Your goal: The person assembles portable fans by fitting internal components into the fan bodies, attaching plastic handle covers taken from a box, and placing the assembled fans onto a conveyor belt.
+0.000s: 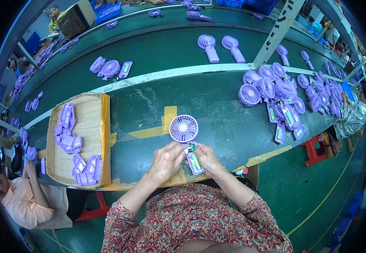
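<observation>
A purple handheld fan (183,128) lies at the table's near edge, its round grille pointing away from me. Its handle is open and shows a green battery and a small green circuit board. My right hand (208,160) is closed around the right side of the handle by the board. From the other side my left hand (167,160) closes its thumb and fingers at the neck and board; the fingertips partly hide what they pinch there.
Left of me stands a cardboard tray (106,143) holding loose purple handle covers (71,141). A heap of open purple fans (271,88) is on the right. Beyond a pale rail, a green conveyor (157,50) carries more fans. A metal post (275,33) rises there. People sit on both sides.
</observation>
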Action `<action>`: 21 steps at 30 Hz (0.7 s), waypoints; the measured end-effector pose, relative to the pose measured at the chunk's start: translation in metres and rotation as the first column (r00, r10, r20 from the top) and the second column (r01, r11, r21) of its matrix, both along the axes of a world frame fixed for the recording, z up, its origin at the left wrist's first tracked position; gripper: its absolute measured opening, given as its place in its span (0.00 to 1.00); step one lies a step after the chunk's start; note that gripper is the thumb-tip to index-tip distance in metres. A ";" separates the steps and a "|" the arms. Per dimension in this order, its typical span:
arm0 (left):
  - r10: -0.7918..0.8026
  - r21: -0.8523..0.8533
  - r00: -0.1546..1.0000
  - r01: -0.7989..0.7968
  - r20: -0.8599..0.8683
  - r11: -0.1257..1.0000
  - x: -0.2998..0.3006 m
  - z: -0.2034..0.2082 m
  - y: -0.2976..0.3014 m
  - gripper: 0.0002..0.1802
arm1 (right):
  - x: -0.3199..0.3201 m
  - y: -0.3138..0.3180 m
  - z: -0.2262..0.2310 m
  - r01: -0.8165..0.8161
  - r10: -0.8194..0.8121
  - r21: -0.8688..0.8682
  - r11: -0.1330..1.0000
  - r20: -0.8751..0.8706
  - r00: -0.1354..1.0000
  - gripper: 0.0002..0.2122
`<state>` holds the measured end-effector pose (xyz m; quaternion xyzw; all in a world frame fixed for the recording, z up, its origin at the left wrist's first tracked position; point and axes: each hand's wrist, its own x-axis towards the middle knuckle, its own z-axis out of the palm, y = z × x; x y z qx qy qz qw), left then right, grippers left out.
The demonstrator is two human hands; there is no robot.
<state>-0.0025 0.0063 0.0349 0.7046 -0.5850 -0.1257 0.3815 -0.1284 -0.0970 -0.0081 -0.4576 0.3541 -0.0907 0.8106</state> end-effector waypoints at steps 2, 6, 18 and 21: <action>0.013 -0.025 0.999 -0.014 -0.037 1.000 -0.001 0.000 -0.002 0.08 | 0.004 0.002 -0.001 0.025 -0.025 -0.009 1.000 0.006 1.000 0.10; -0.025 0.016 0.998 0.024 0.057 1.000 0.000 0.007 -0.003 0.07 | 0.008 0.002 -0.011 0.047 -0.047 -0.075 0.996 0.004 0.999 0.09; 0.013 -0.083 0.985 0.002 0.174 0.997 0.004 -0.011 -0.009 0.07 | 0.008 0.004 -0.006 0.031 -0.031 -0.017 0.999 0.011 0.999 0.12; 0.004 -0.114 0.969 0.024 0.246 0.993 0.004 -0.010 -0.008 0.07 | 0.008 0.005 -0.002 0.026 -0.026 0.008 1.000 0.010 1.000 0.12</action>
